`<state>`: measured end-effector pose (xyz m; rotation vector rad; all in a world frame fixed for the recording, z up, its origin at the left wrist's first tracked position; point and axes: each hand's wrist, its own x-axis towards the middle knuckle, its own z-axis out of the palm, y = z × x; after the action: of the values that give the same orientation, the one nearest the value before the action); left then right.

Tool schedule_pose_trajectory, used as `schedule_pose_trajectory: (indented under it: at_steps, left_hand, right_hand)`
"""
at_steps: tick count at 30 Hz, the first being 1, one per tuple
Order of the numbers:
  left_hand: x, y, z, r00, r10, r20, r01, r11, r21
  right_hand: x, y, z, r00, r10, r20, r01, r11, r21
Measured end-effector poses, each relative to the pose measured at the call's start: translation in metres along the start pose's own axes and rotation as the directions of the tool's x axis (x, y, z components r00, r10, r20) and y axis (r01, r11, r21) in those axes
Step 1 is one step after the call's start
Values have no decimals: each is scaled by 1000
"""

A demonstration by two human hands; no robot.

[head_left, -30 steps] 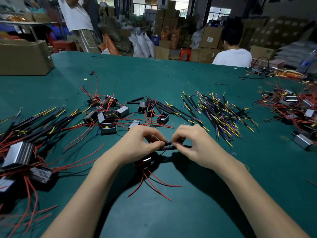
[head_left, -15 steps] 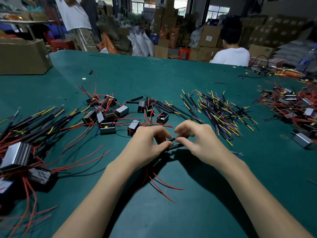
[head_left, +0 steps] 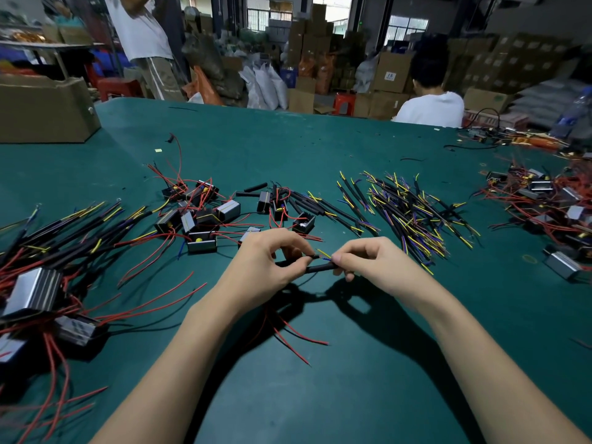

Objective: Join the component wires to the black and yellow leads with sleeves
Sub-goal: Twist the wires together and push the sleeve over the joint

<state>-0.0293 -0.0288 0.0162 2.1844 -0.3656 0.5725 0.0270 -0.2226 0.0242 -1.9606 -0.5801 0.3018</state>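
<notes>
Both hands are working just above the green counter (head_left: 320,395), near the middle of its near half. The left hand (head_left: 266,267) is pinching a black sleeve (head_left: 320,268) between thumb and forefinger, its fingers (head_left: 290,243) curled closed around it, and thin red component wires (head_left: 298,336) are trailing from under that hand toward the near edge. The right hand (head_left: 374,264) is closing its fingers (head_left: 338,258) on the other end of the same sleeve, with short yellow and blue wire tips (head_left: 323,254) sticking out between the 2 hands. Whether a component sits inside the left palm is hidden. Toward the far side, right of the hands, a loose pile of black and yellow leads (head_left: 413,213) is lying spread on the counter. Left of that, a cluster of small boxed components (head_left: 205,216) with red wires is resting on the surface, and by the left edge a heap of joined assemblies (head_left: 41,277) is lying. Another red-wired heap (head_left: 551,203) is sitting by the right edge, and a cardboard box (head_left: 45,110) is standing at the far left corner.
</notes>
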Motion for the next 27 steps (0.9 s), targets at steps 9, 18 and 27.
schedule_pose_trajectory:
  at_steps: [9, 18, 27]
  left_hand:
    - [2, -2, -2, 997, -22, 72, 22, 1000, 12]
    - [2, -2, 3, 970, -197, 145, 219, 964, -153]
    - [0, 1, 6, 971, -210, 111, 228, 955, -188]
  right_hand:
    - [-1, -3, 1, 999, 9, -36, -8, 1000, 9]
    - [-1, -4, 0, 998, -49, -36, 53, 992, 113]
    - [0, -6, 6, 993, -90, -73, 99, 986, 132]
